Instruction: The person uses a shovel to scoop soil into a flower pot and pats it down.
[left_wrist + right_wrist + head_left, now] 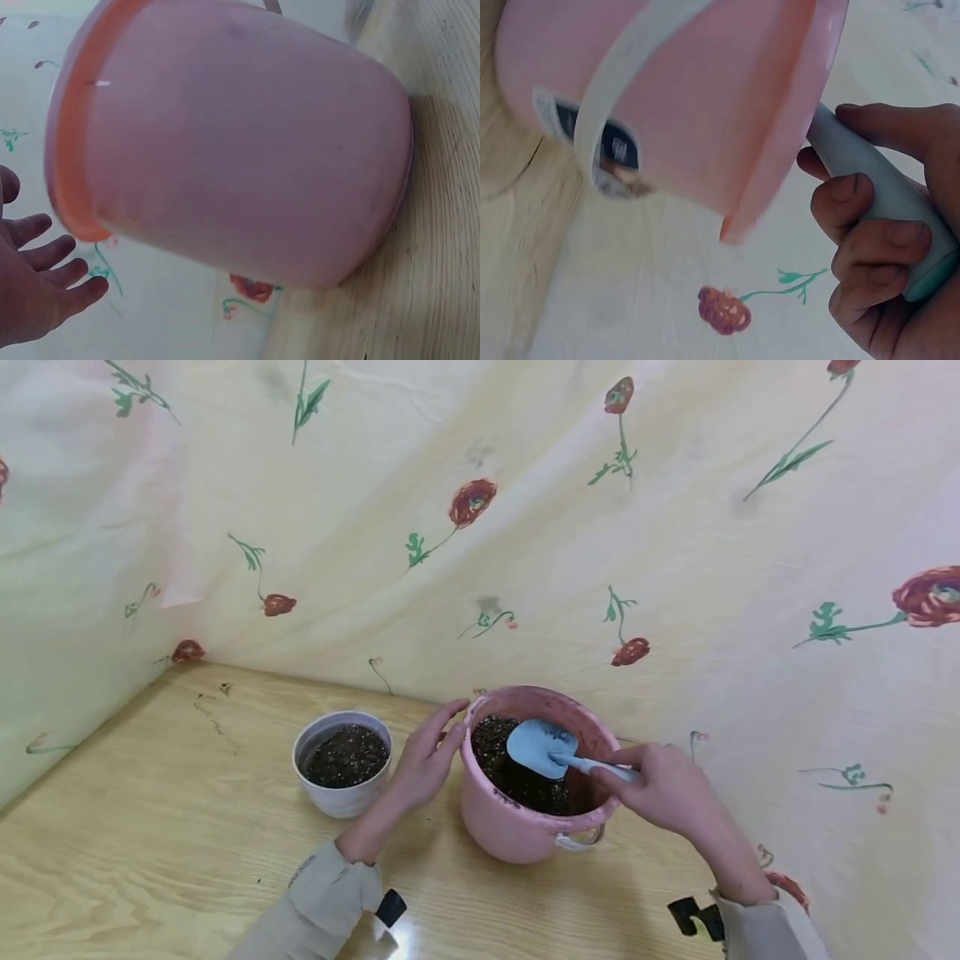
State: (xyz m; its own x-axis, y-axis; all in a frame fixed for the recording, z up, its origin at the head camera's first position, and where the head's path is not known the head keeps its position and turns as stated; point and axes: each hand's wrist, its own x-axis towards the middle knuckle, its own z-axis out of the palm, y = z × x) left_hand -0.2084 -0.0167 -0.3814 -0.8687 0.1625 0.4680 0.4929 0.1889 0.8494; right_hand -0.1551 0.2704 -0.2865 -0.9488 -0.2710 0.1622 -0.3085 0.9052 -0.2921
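Observation:
A pink bucket (510, 835) holding dark soil (491, 747) stands on the wooden table. My right hand (663, 789) grips the handle of a light blue trowel (542, 747), whose blade lies over the soil inside the bucket. In the right wrist view the fingers wrap round the trowel handle (889, 195) beside the bucket's rim. At the bucket's left rim is my left hand (431, 756), fingers extended. The left wrist view has that hand (37, 277) with spread fingers next to the rim. Left of it stands a white pot (345, 797) filled with dark soil.
The wooden table (187, 827) runs up to a hanging cloth (360, 510) printed with red flowers, which stands close behind the bucket and to its right. A white handle (581, 841) hangs at the bucket's front. Some dark specks lie on the table at the back left.

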